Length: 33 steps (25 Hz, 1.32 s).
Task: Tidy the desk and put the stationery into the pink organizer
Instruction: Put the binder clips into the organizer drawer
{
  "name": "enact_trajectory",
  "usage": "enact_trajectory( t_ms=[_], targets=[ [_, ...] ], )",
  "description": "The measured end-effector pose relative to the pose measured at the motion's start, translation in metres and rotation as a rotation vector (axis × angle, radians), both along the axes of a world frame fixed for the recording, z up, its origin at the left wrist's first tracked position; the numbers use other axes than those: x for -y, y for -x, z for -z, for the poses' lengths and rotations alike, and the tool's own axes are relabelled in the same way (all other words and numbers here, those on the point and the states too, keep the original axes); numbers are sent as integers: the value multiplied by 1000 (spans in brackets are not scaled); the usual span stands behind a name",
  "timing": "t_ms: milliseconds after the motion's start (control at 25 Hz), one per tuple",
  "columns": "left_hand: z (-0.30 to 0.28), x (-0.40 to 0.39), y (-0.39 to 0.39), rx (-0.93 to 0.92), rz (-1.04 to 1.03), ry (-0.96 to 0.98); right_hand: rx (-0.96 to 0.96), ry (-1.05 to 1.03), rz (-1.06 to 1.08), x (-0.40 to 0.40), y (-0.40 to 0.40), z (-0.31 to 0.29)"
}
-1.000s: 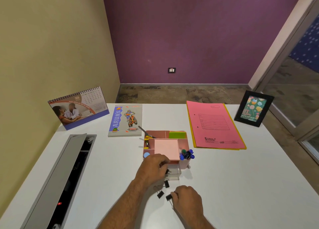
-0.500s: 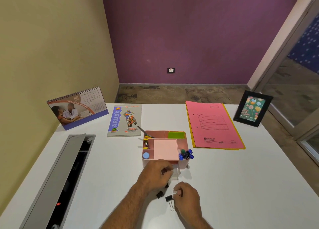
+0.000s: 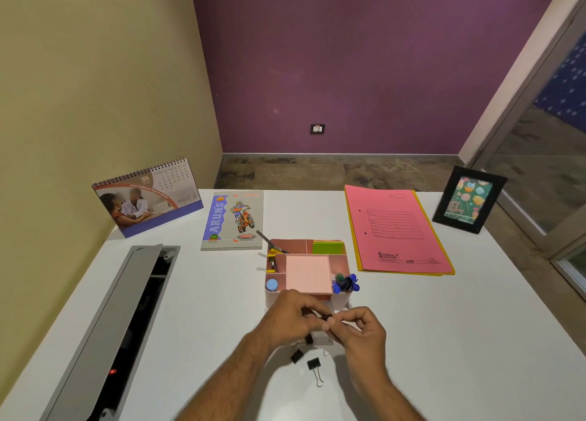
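Head view: both hands' fingers pinch one binder clip (image 3: 328,320); orientation unclear; loose clip (image 3: 314,364) handles point toward the person.

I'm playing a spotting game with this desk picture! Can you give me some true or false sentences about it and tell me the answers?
1. Blue pens stand in the pink organizer. True.
2. The picture frame lies flat on the pink folder. False: it stands upright beside the folder.
3. Both hands meet just in front of the organizer, left hand and right hand. True.
4. All binder clips are put away. False: a binder clip lies loose on the desk.
5. The calendar stands at the right edge. False: it stands at the left.
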State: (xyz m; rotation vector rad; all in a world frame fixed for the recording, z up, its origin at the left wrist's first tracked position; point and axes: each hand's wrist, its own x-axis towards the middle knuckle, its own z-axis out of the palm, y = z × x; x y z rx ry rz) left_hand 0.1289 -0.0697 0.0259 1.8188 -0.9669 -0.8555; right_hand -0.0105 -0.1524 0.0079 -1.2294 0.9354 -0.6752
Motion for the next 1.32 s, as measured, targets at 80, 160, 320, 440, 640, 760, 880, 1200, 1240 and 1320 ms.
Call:
enact_trajectory(
  t_ms=[80,160,320,440,640,760,880,1200,1240,1320],
  targets=[
    [-4,-1,-4,-13,-30,20,-1,-7,-11,2,0,5],
    [-8,-1,-10,-2,-91,49,-44,20,-9,0,3,12],
    [-6,5,-25,299,-237,63,-432,310,-182,-9,18,41],
    [-2,6,-29,605,-93,-31,-726,587,-473,-18,27,56],
    [8,11,-22,897,235,-256,-903,841,-659,-25,19,56],
    [11,13,-21,886,215,-281,-949,866,-658,-27,11,52],
    [11,12,-21,893,231,-276,-950,854,-643,-28,10,50],
    [11,-9,-17,662,211,-87,-489,384,-251,-22,16,29],
    [11,-11,-15,667,255,-69,-402,289,-186,-19,12,21],
    [11,-10,-11,671,330,-29,-256,168,-140,-10,4,7]
  ],
)
